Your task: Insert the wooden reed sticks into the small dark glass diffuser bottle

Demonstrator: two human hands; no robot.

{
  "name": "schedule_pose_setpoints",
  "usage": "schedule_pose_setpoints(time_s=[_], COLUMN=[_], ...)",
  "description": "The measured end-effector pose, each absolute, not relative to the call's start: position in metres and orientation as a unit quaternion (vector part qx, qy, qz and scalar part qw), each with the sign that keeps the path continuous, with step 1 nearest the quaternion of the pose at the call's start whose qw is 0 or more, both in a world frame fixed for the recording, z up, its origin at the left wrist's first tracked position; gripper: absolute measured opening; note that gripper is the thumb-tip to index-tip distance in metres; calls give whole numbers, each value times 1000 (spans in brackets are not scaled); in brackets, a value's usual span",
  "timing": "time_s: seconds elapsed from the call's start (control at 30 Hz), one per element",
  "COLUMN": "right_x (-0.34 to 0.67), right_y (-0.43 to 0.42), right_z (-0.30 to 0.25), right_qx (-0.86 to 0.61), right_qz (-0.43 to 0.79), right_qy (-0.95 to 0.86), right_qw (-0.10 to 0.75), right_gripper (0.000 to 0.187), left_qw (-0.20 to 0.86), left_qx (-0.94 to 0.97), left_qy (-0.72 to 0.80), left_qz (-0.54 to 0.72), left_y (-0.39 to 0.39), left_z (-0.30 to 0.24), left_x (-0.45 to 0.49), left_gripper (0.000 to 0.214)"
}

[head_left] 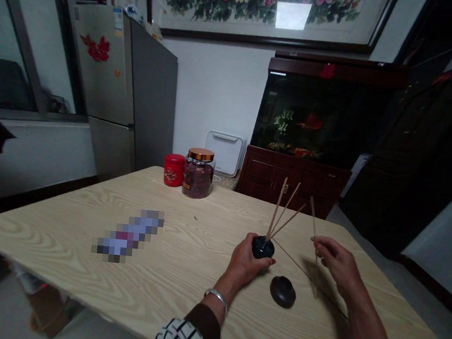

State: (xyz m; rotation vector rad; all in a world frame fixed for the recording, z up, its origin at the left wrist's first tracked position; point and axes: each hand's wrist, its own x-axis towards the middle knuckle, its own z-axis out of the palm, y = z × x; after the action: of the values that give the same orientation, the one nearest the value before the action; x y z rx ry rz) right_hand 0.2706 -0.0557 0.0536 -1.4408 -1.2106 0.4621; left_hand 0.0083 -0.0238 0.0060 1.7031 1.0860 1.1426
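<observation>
Black incense holder (263,247), thin sticks (281,211) splayed

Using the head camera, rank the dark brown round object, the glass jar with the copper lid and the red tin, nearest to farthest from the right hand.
From the right hand:
1. Dark brown round object, on the table to its left.
2. Glass jar, at the table's far edge.
3. Red tin, just left of the jar.

Silver wrist bangle (216,297), brown sleeve cuff (208,323), black-and-white patterned sleeve (178,338).
</observation>
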Motion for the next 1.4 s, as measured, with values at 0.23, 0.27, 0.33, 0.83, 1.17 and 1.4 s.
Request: schedule_pose_setpoints(time_s=[0.23,0.27,0.33,0.83,1.17,1.4], right_x=[225,218,206,168,156,232], right_y=[-64,-64,-62,-48,-38,-50], right_z=[89,91,93,89,74,55], right_qx=[-364,-357,-351,-427,-507,-669], right_qz=[321,301,259,163,210,50], right_qy=[-317,-312,-319,-480,-621,-604], right_qw=[815,828,841,748,559,430], right_gripper=[33,33,31,21,29,20], left_qw=[397,396,396,388,388,390], left_qx=[674,675,675,674,679,677], left_qy=[430,429,426,444,436,434], left_qz=[451,451,453,444,444,447], left_y=[-23,-23,-24,-23,-26,-24], left_z=[6,6,6,6,10,7], left_x=[9,9,8,9,7,8], left_gripper=[66,66,65,66,63,65])
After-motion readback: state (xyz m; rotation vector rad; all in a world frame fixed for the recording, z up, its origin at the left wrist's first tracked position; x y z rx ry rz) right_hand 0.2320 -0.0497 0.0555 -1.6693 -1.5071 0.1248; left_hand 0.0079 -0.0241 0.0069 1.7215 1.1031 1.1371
